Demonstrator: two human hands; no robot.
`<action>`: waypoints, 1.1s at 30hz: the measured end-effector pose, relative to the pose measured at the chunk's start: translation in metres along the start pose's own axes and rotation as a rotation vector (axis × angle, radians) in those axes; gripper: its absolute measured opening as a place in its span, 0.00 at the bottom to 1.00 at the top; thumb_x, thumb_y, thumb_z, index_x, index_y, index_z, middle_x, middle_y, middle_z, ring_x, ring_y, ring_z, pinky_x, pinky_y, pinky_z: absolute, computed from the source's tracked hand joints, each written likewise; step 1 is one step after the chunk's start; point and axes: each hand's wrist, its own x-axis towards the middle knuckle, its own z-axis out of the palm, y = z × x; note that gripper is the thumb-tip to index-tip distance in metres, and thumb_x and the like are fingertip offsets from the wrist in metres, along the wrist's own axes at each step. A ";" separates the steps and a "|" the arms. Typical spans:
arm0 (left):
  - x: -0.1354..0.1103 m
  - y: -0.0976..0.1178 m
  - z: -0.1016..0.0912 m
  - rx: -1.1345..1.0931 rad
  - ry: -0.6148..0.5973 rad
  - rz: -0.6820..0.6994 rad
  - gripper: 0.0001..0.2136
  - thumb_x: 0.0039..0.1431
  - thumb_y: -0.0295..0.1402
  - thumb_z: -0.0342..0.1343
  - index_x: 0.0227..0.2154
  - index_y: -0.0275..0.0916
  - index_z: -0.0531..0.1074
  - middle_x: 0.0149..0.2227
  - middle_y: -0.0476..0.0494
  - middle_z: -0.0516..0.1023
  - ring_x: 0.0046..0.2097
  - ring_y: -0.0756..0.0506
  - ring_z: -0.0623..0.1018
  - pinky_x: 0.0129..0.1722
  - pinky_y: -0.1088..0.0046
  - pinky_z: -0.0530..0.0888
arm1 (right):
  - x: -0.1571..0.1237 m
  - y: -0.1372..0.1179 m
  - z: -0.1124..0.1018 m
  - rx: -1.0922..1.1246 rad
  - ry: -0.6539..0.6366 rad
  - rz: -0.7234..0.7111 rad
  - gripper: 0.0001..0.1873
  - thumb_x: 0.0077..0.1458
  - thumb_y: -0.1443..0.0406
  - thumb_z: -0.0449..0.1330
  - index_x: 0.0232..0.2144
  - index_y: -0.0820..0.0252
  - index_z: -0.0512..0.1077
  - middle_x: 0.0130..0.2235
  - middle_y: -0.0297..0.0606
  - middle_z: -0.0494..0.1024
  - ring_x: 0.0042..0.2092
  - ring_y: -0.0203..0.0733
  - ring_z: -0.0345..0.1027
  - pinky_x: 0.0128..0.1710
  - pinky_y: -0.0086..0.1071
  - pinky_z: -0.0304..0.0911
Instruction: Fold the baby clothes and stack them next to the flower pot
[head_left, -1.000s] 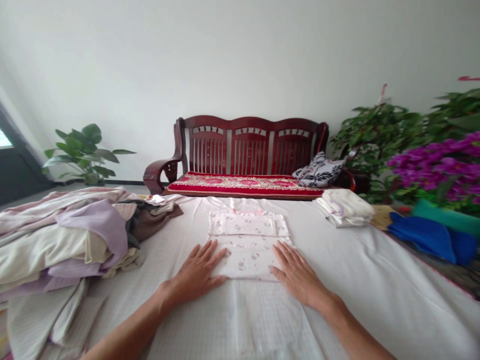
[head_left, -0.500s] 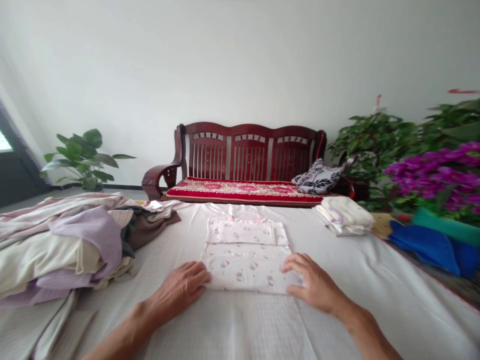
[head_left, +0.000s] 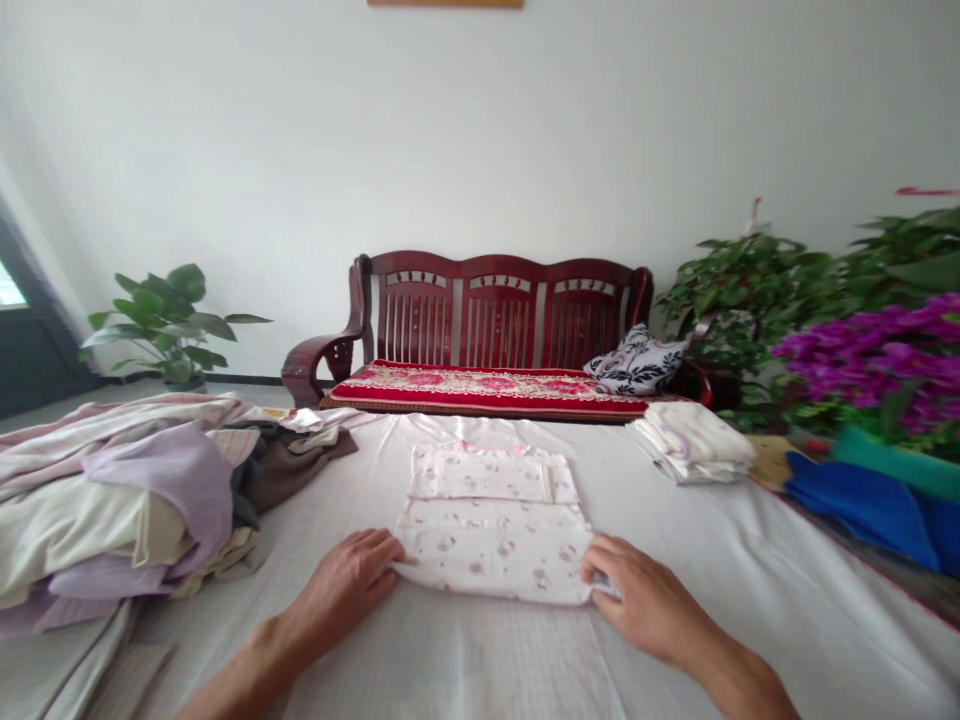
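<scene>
A white shirt (head_left: 499,545) with a small printed pattern and pink neck trim lies partly folded in front of me, its neckline at the far side. My left hand (head_left: 352,575) pinches the shirt's near left corner. At the near right corner, my right hand (head_left: 637,595) grips the fabric between thumb and fingers. The near edge sags a little between both hands. Under the shirt spreads a whitish cloth (head_left: 465,660) that covers the table.
A heap of loose clothes (head_left: 150,500) lies at the left. Folded white garments (head_left: 694,440) are stacked at the right, with blue fabric (head_left: 862,505) beyond. Behind stands a wooden bench (head_left: 495,310) with a patterned cushion (head_left: 637,360). Purple flowers (head_left: 877,350) stand far right.
Both hands have closed on the near corners of the shirt. The near edge now looks slightly lifted and drawn toward me. The view has tilted up slightly.
</scene>
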 end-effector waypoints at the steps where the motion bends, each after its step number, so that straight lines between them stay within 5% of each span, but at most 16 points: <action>1: 0.001 -0.002 0.000 -0.029 0.006 -0.005 0.08 0.60 0.27 0.50 0.37 0.43 0.73 0.39 0.46 0.78 0.43 0.44 0.77 0.44 0.69 0.70 | -0.001 0.001 0.000 0.015 -0.017 -0.008 0.17 0.43 0.74 0.52 0.34 0.51 0.71 0.42 0.34 0.76 0.46 0.42 0.70 0.43 0.31 0.62; 7: 0.015 -0.016 0.002 -0.294 0.149 -0.110 0.07 0.61 0.35 0.51 0.36 0.43 0.73 0.37 0.48 0.79 0.40 0.45 0.77 0.43 0.71 0.70 | 0.003 0.005 -0.004 0.026 0.037 0.055 0.14 0.49 0.73 0.49 0.32 0.53 0.71 0.39 0.35 0.78 0.45 0.43 0.71 0.44 0.33 0.61; 13: 0.076 -0.032 0.012 -0.574 0.352 -0.298 0.14 0.60 0.44 0.47 0.27 0.40 0.66 0.22 0.54 0.66 0.27 0.49 0.68 0.27 0.76 0.63 | 0.054 0.039 -0.010 0.361 0.223 0.229 0.12 0.55 0.60 0.51 0.37 0.54 0.72 0.34 0.34 0.79 0.36 0.43 0.72 0.36 0.32 0.62; 19: 0.141 -0.039 0.018 -0.401 0.319 -0.567 0.12 0.62 0.37 0.44 0.26 0.39 0.67 0.24 0.49 0.72 0.29 0.47 0.73 0.27 0.74 0.63 | 0.128 0.073 0.016 0.585 0.458 0.361 0.14 0.51 0.61 0.53 0.37 0.59 0.73 0.34 0.37 0.79 0.36 0.42 0.73 0.35 0.31 0.64; 24: 0.174 -0.052 0.018 -0.249 0.275 -0.605 0.12 0.62 0.34 0.45 0.28 0.38 0.72 0.32 0.40 0.79 0.37 0.41 0.78 0.34 0.69 0.68 | 0.165 0.081 0.029 0.348 0.390 0.493 0.17 0.55 0.64 0.50 0.43 0.58 0.74 0.31 0.34 0.78 0.30 0.39 0.71 0.30 0.29 0.62; 33: 0.195 -0.056 0.028 -0.003 0.160 -0.704 0.19 0.66 0.40 0.39 0.40 0.40 0.75 0.43 0.32 0.81 0.46 0.34 0.79 0.41 0.62 0.71 | 0.194 0.082 0.036 0.145 0.355 0.492 0.18 0.60 0.66 0.54 0.51 0.57 0.72 0.45 0.43 0.81 0.46 0.46 0.73 0.43 0.33 0.61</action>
